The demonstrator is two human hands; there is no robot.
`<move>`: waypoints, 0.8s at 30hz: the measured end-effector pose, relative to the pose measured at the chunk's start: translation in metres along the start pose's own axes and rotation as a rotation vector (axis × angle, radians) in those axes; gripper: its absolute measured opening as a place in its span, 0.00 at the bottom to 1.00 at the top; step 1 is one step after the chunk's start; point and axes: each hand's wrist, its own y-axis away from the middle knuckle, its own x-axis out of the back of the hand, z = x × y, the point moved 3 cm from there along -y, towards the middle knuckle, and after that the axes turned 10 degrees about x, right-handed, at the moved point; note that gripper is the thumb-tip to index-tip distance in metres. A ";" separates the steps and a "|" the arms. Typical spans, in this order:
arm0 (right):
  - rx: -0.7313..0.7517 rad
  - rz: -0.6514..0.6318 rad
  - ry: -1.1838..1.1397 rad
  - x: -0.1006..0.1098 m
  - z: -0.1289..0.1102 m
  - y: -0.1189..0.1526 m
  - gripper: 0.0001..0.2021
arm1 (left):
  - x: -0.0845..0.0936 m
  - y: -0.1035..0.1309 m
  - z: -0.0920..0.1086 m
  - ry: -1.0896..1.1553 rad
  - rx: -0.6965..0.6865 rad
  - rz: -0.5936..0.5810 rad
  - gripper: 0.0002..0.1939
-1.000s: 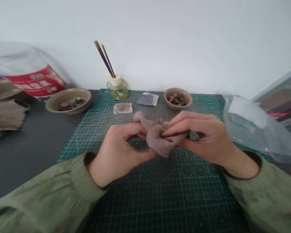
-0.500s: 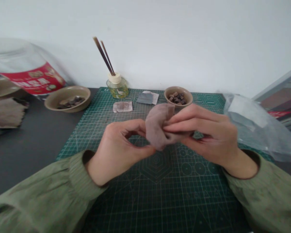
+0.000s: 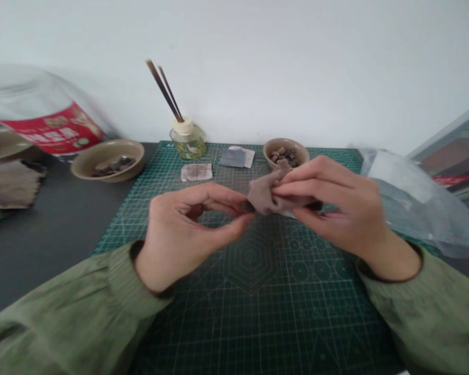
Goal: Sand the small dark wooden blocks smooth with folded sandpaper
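My right hand (image 3: pixel 336 203) is closed, pinching a crumpled greyish-mauve cloth (image 3: pixel 261 194) between thumb and fingers. Above the green cutting mat (image 3: pixel 250 323), my left hand (image 3: pixel 195 229) is closed too, thumb and fingertips gripping a small dark piece (image 3: pixel 248 207) at the cloth's left edge. Most of that piece is hidden, so its exact kind does not show. Behind the cloth stands a tan bowl (image 3: pixel 271 146) of small brown cubes. A stained white cloth pad (image 3: pixel 196 172) and a grey sheet (image 3: pixel 233 158) on a white one lie farther back.
A reed diffuser (image 3: pixel 187 141) stands at the mat's back left. Left of it are another tan bowl (image 3: pixel 80 166) with dark pieces, a big clear jar with a red label (image 3: pixel 58 133) and a brown rag (image 3: pixel 11 185). A clear plastic bag (image 3: pixel 422 203) lies at right.
The cloth has drawn back rightward from my left fingers and lost its rounded fold, exposing the small dark piece. My left hand has shifted slightly; my right hand still holds the cloth.
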 end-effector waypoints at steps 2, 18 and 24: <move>-0.119 0.137 0.031 0.006 0.000 0.001 0.19 | -0.002 0.000 0.000 -0.022 0.015 -0.022 0.11; 0.022 0.013 -0.049 -0.011 0.001 0.001 0.15 | -0.004 -0.002 0.005 0.015 0.037 -0.063 0.10; 0.053 0.013 -0.050 -0.012 0.001 0.002 0.13 | -0.002 -0.001 0.003 0.055 0.062 -0.076 0.11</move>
